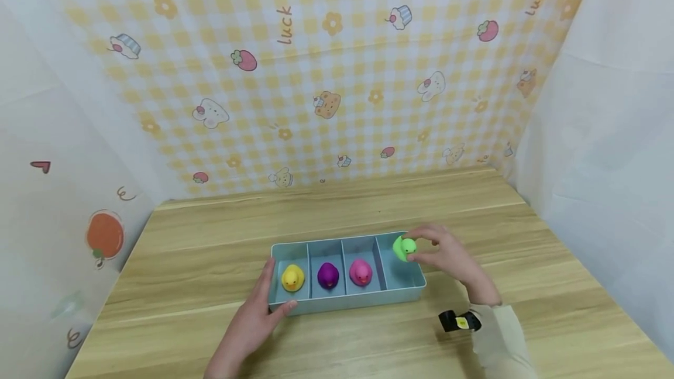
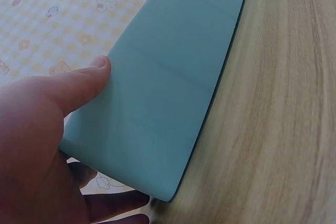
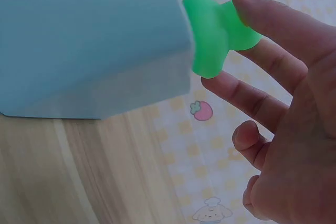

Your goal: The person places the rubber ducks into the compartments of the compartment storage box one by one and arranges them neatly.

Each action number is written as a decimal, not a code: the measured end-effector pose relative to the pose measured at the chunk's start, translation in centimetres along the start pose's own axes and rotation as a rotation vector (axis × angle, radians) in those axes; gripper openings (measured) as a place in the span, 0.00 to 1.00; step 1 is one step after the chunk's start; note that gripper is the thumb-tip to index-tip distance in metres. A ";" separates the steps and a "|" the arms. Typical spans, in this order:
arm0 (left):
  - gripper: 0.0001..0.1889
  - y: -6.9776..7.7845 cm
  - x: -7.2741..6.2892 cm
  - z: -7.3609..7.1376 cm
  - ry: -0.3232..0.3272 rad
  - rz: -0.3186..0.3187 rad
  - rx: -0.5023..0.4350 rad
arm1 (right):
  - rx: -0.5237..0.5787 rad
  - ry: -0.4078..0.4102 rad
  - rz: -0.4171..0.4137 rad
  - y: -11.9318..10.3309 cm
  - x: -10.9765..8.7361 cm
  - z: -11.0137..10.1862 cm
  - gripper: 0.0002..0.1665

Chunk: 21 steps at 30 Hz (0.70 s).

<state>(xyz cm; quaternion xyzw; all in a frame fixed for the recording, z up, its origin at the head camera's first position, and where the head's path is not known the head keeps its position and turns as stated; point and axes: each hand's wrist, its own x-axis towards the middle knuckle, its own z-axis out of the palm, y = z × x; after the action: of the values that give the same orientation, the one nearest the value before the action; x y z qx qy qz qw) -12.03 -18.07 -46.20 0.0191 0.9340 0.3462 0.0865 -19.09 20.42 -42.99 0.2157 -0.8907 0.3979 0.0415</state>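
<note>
Green and soft-looking, the duck [image 1: 404,247] is pinched in the right hand [image 1: 447,257], just above the one vacant compartment at that end of the blue tray [image 1: 344,303]. The tray's long axis runs from hand to hand. The left hand [image 1: 258,320] lies spread against the opposite end, thumb on the near wall, well away from the duck.

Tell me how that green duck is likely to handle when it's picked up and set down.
The green duck is probably light: the right hand lifts it with fingertips alone. It looks rubbery, so likely squashy rather than fragile. Its rounded body may rock, though the tray walls should contain it.
</note>
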 end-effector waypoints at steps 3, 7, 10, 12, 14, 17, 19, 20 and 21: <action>0.51 0.0 0.0 0.0 0.001 0.002 -0.001 | -0.039 -0.012 -0.005 -0.3 0.2 0.6 0.22; 0.51 -0.1 -0.1 0.0 0.008 0.014 -0.001 | -0.086 -0.023 0.003 -0.7 0.3 1.2 0.23; 0.51 -0.1 -0.1 0.0 0.010 0.022 -0.001 | -0.112 -0.031 0.011 -0.8 0.4 1.5 0.21; 0.51 -0.1 -0.1 0.0 0.010 0.024 -0.001 | -0.125 -0.049 0.018 -0.8 0.6 1.6 0.20; 0.50 -0.2 -0.2 0.0 0.008 0.023 -0.001 | -0.147 -0.066 0.038 -0.9 0.7 1.8 0.19; 0.50 -0.1 -0.2 -0.1 0.014 0.038 0.004 | -0.196 -0.082 0.058 -0.9 0.9 2.1 0.19; 0.50 -0.1 -0.2 -0.1 0.016 0.046 0.006 | -0.234 -0.088 0.070 -0.9 1.0 2.2 0.19; 0.50 -0.1 -0.2 -0.2 0.017 0.049 0.006 | -0.251 -0.094 0.073 -0.9 1.1 2.3 0.19; 0.50 0.0 -0.2 -0.2 0.015 0.048 0.005 | -0.264 -0.102 0.069 -0.9 1.1 2.4 0.19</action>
<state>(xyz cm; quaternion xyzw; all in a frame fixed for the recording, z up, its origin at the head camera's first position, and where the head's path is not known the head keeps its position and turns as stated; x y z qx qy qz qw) -11.86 -18.24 -46.06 0.0390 0.9347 0.3461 0.0713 -19.51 17.74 -43.75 0.1978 -0.9431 0.2671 0.0104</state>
